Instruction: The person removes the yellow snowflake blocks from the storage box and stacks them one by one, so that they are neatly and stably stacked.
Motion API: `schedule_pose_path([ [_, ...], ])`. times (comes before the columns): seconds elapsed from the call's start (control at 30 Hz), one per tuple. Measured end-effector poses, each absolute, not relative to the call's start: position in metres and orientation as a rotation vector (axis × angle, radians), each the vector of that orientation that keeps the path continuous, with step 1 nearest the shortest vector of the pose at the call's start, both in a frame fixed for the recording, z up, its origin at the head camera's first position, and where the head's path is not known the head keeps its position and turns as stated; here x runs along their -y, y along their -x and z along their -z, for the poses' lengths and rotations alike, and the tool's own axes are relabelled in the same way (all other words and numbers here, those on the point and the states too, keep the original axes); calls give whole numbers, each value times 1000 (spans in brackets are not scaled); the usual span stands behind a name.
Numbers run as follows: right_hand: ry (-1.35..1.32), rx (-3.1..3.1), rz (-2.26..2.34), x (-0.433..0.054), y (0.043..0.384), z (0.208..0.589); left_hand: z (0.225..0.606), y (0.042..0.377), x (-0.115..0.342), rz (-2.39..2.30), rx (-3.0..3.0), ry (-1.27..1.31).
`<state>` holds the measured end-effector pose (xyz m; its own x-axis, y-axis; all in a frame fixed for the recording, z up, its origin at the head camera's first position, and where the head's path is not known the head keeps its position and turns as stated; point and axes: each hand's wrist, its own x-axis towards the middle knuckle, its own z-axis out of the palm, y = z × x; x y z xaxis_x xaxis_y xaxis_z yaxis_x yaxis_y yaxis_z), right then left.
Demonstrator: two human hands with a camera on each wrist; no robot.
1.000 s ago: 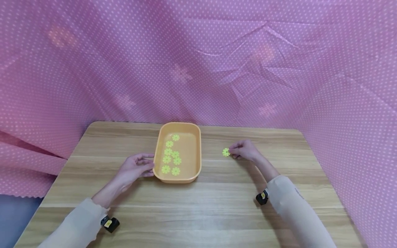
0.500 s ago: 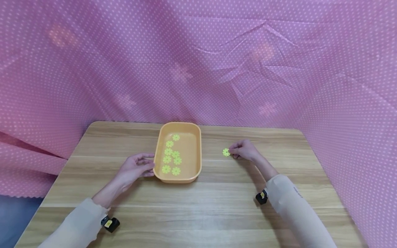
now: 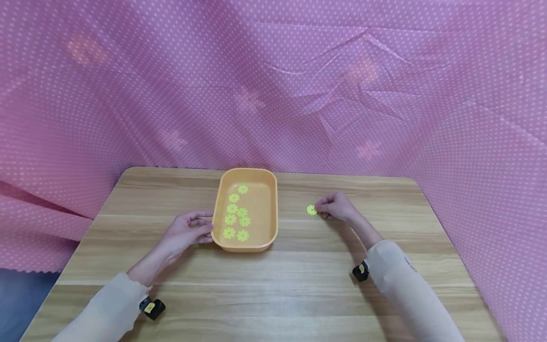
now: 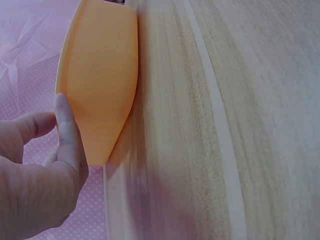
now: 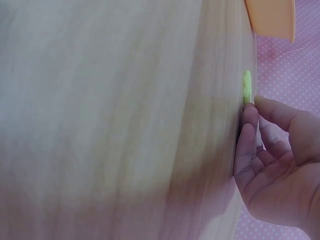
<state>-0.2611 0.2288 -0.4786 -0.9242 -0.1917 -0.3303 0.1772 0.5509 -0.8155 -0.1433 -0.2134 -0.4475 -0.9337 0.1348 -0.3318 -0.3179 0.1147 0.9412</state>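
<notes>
On the table, a shallow orange plastic tray (image 3: 266,209) holds several flat yellow-green flower-shaped discs (image 3: 242,235), mostly along its left half. At its left side is my left hand (image 3: 188,232), fingers fairly straight, the tips touching the rim. From the left wrist view, a fingertip lies against the tray's outer wall (image 4: 102,70). Right of the tray, my right hand (image 3: 337,208) pinches one flower-shaped disc (image 3: 311,210) between thumb and finger. In the right wrist view that disc (image 5: 247,86) shows edge-on, close to the tabletop; whether it touches the wood I cannot tell.
The wood-grain table (image 3: 273,294) has rounded far corners. A pink dotted cloth (image 3: 273,95) hangs behind it and along both sides. Each wrist wears a small black camera, as on the left wrist (image 3: 152,308).
</notes>
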Motion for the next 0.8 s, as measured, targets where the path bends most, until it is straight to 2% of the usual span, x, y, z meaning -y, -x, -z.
schedule_pose_path([
  [0.37, -9, -2335, 1394, -229, 263, 472, 446, 153, 217, -1868, -2050, 148],
  [0.8, 111, -2378, 1408, -219, 276, 432, 445, 164, 226, -1846, -2046, 132],
])
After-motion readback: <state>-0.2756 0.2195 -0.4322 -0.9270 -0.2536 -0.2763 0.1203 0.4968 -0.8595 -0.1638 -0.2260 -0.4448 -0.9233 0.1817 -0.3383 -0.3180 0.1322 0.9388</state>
